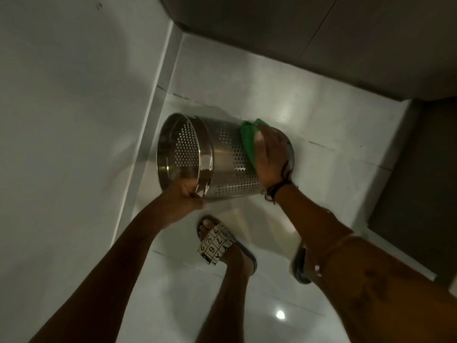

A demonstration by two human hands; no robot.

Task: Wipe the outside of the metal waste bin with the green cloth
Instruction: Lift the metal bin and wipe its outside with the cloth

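The metal waste bin [222,157] is a shiny perforated steel cylinder, tipped on its side above the floor with its open mouth facing left. My left hand [184,195] grips the near rim of the mouth and holds the bin up. My right hand [270,154] presses the green cloth [248,138] flat against the bin's outer wall near its base end. Only a strip of the cloth shows past my fingers. The bin's base is hidden behind my right hand.
A glossy white tiled floor [309,115] lies under the bin. A white wall [74,95] stands close on the left and dark cabinet fronts [321,33] at the back and right. My sandalled feet [220,241] stand just below the bin.
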